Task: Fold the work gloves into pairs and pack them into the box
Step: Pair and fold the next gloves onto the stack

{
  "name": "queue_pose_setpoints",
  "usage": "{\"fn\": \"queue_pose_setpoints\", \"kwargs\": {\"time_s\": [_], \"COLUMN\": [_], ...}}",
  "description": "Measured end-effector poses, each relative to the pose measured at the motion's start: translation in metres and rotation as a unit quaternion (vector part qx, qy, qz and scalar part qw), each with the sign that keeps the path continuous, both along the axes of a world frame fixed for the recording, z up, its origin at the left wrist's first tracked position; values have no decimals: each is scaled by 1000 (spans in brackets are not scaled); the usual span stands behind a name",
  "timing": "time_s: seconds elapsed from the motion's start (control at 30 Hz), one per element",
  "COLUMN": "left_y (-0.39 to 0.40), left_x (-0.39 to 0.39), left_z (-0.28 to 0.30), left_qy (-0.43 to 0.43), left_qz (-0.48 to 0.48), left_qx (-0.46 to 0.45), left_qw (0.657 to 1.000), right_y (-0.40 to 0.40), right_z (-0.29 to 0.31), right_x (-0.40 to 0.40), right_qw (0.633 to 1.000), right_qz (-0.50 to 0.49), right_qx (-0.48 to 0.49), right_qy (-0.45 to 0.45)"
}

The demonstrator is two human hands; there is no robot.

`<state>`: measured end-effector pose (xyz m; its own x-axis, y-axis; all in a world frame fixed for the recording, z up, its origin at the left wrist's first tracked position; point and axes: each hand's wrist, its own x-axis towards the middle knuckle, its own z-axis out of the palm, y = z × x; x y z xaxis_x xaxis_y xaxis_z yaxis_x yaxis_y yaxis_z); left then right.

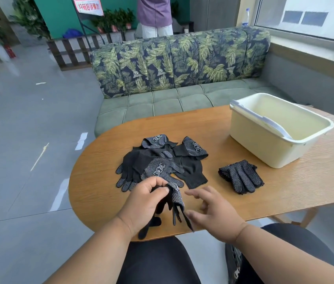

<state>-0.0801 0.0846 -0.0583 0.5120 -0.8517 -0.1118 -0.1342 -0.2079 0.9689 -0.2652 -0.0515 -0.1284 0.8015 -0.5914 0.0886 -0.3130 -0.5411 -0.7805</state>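
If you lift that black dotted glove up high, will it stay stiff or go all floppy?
Probably floppy: the glove in the left hand droops, fingers dangling. Likely light, since a pinch holds it. The dots may add grip.

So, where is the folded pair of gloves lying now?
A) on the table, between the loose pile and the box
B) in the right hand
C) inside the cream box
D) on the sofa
A: the folded pair lies on the table, between the loose pile and the cream box.

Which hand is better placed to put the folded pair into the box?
Probably the right hand: open, nearer the folded pair and box. The left hand grips a glove.
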Motion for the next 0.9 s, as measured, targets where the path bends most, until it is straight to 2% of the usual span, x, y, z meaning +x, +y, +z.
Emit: {"fn": "queue_pose_setpoints", "kwargs": {"time_s": [0.1, 0.23, 0.3, 0.47, 0.57, 0.67, 0.77, 0.9], "left_y": [0, 2, 2, 3, 7, 10, 14, 16], "left_x": [-3, -2, -3, 1, 9, 20, 30, 44], "left_z": [1, -2, -2, -7, -11, -17, -19, -12], "left_qy": [44, 86, 114, 153, 164, 85, 65, 132], "left_qz": [25, 32, 29, 49, 68, 95, 152, 240], "left_qx": [-23, -39, -43, -39, -33, -4, -9, -34], "left_qw": [998, 995, 992, 986, 983, 992, 986, 961], "right_y": [5, 12, 18, 14, 13, 12, 6, -3], "right_z": [5, 15, 17, 19, 33, 49, 68, 93], "right_x": [-3, -8, -2, 6, 5, 7, 8, 14], "right_qw": [998, 994, 997, 995, 978, 949, 951, 961], "right_qz": [41, 101, 74, -74, -102, -115, -131, -141], "right_qx": [39, -10, -19, 35, 147, 251, 252, 234], "right_qy": [3, 41, 33, -60, -106, -154, -123, -40]}}
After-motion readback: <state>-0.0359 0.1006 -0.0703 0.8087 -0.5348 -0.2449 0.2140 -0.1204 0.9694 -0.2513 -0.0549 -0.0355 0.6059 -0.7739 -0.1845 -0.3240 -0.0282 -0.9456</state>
